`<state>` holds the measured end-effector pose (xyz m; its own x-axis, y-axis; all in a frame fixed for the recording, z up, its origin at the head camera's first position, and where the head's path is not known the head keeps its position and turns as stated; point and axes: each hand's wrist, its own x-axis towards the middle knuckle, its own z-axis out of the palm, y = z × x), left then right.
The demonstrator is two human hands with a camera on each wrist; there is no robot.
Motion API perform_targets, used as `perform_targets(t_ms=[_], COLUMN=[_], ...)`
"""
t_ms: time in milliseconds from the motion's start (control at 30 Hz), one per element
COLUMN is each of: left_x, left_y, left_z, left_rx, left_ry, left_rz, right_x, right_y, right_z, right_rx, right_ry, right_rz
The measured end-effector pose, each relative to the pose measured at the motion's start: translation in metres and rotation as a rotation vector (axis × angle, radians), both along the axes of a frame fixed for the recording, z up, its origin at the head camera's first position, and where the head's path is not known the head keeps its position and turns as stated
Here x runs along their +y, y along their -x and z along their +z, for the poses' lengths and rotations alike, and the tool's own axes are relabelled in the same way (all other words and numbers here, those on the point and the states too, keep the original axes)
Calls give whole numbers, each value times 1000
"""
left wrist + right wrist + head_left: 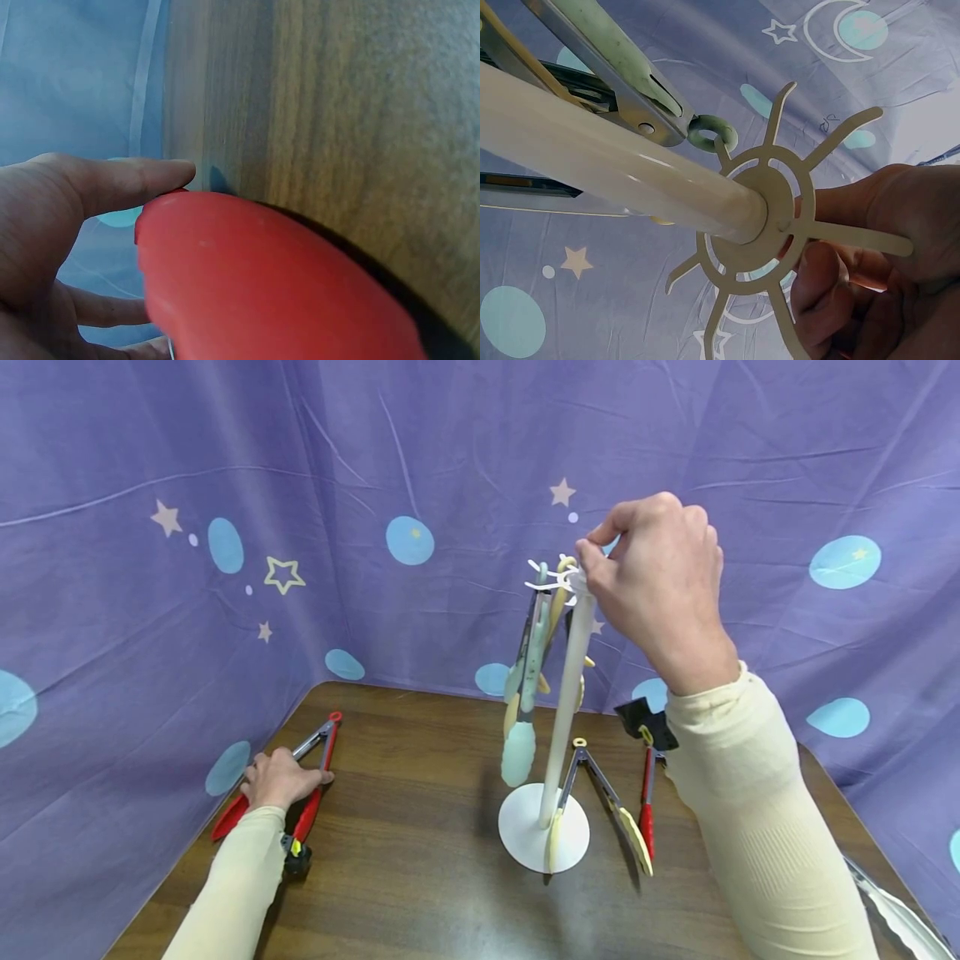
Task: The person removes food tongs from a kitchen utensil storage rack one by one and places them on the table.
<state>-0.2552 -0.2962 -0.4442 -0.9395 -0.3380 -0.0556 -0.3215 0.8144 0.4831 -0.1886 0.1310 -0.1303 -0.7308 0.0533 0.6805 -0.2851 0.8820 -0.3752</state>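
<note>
My left hand (279, 779) lies over a pair of red-tipped tongs (307, 817) spread in a V on the left of the table, thumb on one arm and fingers on the other. In the left wrist view a red tong head (270, 277) fills the foreground. My right hand (663, 581) pinches the top of a white hanging stand (567, 710) at its ring of hooks (807, 202). Mint-green tongs (517, 756) hang by their loop from one hook; yellow-handled tongs (558, 602) hang beside them, partly hidden by the pole.
Yellow-tipped tongs (637, 843) stand spread on the table, one arm overlapping the stand's round base (517, 839). Another red pair (647, 818) lies near my right forearm. White-tipped tongs (900, 918) lie at the right edge. A purple curtain (450, 443) surrounds the table.
</note>
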Motion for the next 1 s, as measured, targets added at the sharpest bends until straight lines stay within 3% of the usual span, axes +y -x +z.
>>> perform_targets(t_ms=[1000], left_x=[2], left_y=[2], left_z=[0], left_rx=[-47], left_ry=[30], left_rz=[-1], right_x=[0], right_y=[1], right_z=[1], right_rx=[-19], right_ry=[-27], right_rz=[8])
